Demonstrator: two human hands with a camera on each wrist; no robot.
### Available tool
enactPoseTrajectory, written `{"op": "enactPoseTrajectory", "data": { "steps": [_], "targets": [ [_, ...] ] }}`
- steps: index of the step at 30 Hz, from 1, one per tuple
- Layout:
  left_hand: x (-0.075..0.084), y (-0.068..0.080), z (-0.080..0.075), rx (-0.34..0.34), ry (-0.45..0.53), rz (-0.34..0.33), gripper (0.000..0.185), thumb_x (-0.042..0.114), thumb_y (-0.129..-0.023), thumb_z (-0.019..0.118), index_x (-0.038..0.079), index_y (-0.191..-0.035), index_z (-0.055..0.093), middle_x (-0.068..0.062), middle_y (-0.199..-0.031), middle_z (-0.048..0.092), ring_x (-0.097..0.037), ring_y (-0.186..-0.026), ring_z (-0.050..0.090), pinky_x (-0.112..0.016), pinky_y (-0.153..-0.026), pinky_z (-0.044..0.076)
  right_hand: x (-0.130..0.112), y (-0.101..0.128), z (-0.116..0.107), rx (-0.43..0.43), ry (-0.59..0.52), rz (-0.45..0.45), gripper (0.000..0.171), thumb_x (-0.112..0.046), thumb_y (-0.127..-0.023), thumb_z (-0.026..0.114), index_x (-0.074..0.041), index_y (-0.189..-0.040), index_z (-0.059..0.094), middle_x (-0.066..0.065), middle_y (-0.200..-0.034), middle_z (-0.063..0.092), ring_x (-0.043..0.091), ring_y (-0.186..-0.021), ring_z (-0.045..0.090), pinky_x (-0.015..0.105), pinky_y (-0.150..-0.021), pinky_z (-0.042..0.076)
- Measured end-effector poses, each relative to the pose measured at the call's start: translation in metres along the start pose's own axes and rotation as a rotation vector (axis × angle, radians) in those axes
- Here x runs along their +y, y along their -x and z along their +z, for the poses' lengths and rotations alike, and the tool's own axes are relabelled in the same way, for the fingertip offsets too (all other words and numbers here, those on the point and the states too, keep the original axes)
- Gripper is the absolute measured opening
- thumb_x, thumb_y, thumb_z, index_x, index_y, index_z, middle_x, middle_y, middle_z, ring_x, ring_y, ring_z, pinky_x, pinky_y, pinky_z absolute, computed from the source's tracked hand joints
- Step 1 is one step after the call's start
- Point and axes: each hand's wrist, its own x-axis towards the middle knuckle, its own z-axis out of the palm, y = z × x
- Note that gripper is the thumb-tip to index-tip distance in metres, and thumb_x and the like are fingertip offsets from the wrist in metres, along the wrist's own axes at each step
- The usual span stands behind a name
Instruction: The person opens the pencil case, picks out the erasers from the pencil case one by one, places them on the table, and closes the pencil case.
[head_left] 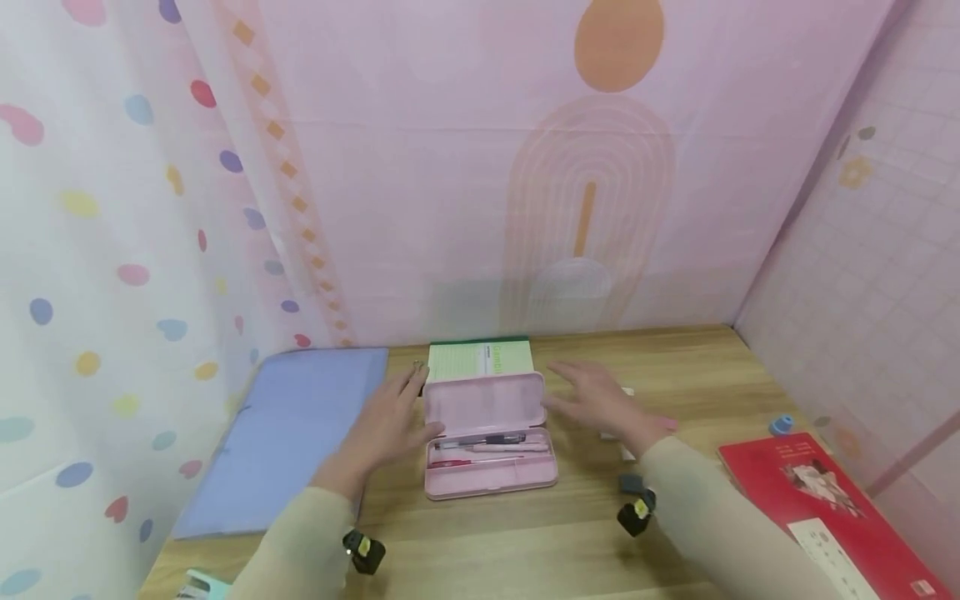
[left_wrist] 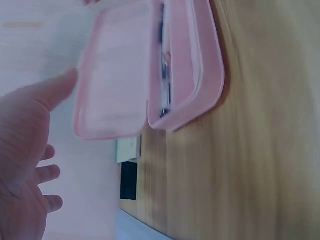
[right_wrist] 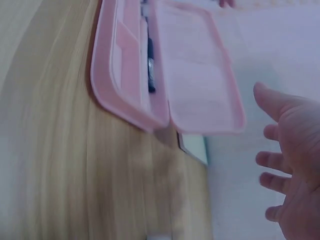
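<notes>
A pink pencil case [head_left: 491,482] stands on the wooden table, its lid [head_left: 483,404] raised. Inside lie a black pen [head_left: 504,439], a red pen [head_left: 457,463] and other pale pens. To the left of the lid is my left hand [head_left: 386,425], fingers extended and holding nothing. My right hand [head_left: 600,404] is on the opposite side, fingers spread, likewise holding nothing. Both wrist views show the left thumb [left_wrist: 62,87] and the right thumb [right_wrist: 267,97] near the lid's edges, slightly apart from it.
Behind the lid lies a green notebook [head_left: 450,362]. A blue folder [head_left: 300,425] lies at the left. At the right are a red book [head_left: 840,517] and a small blue object [head_left: 781,425]. A dark grey block [head_left: 630,482] sits by my right wrist; a teal item [head_left: 210,587] is at bottom left.
</notes>
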Motion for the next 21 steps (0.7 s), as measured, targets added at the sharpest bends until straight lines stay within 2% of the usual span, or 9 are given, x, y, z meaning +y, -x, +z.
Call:
{"op": "enactPoseTrajectory", "data": {
  "steps": [2, 5, 8, 15, 21],
  "targets": [
    [-0.002, -0.008, 0.001, -0.077, -0.018, -0.027, 0.096, 0.050, -0.080, 0.072, 0.002, -0.150, 0.027, -0.024, -0.150, 0.031, -0.042, -0.135, 0.033, -0.059, -0.107, 0.029, -0.007, -0.011, 0.006, -0.030, 0.065, -0.042, 0.070, -0.050, -0.091, 0.059, -0.012, -0.147, 0.039, 0.016, -0.150, 0.037, 0.038, -0.138, 0.030, 0.058, -0.112, 0.020],
    [-0.003, -0.016, 0.003, -0.184, -0.043, -0.065, 0.097, 0.060, -0.082, 0.065, 0.008, -0.153, 0.022, -0.020, -0.155, 0.022, -0.040, -0.140, 0.024, -0.063, -0.109, 0.022, -0.014, -0.022, 0.013, -0.078, 0.128, -0.045, 0.077, -0.059, -0.091, 0.053, -0.015, -0.151, 0.032, 0.013, -0.154, 0.030, 0.037, -0.142, 0.021, 0.063, -0.111, 0.014],
    [-0.002, -0.021, 0.007, -0.251, -0.072, -0.085, 0.096, 0.064, -0.084, 0.059, 0.013, -0.154, 0.020, -0.015, -0.158, 0.017, -0.037, -0.143, 0.018, -0.065, -0.109, 0.017, -0.016, -0.027, 0.019, -0.101, 0.123, -0.020, 0.078, -0.064, -0.091, 0.048, -0.019, -0.152, 0.030, 0.009, -0.155, 0.029, 0.035, -0.143, 0.018, 0.065, -0.110, 0.010],
    [0.003, -0.023, 0.013, -0.308, -0.091, -0.108, 0.089, 0.064, -0.087, 0.054, 0.013, -0.153, 0.024, -0.009, -0.157, 0.024, -0.032, -0.145, 0.013, -0.065, -0.110, 0.010, -0.017, -0.030, 0.026, -0.125, 0.075, 0.003, 0.075, -0.065, -0.092, 0.043, -0.021, -0.151, 0.032, 0.005, -0.155, 0.031, 0.030, -0.145, 0.016, 0.066, -0.110, 0.004],
    [0.003, -0.020, 0.011, -0.292, -0.110, -0.104, 0.086, 0.063, -0.088, 0.053, 0.013, -0.153, 0.025, -0.007, -0.157, 0.024, -0.030, -0.145, 0.013, -0.066, -0.110, 0.008, -0.020, -0.028, 0.025, -0.121, 0.050, 0.024, 0.072, -0.063, -0.093, 0.044, -0.023, -0.151, 0.031, 0.002, -0.153, 0.033, 0.029, -0.145, 0.017, 0.065, -0.111, 0.002]
  ]
}}
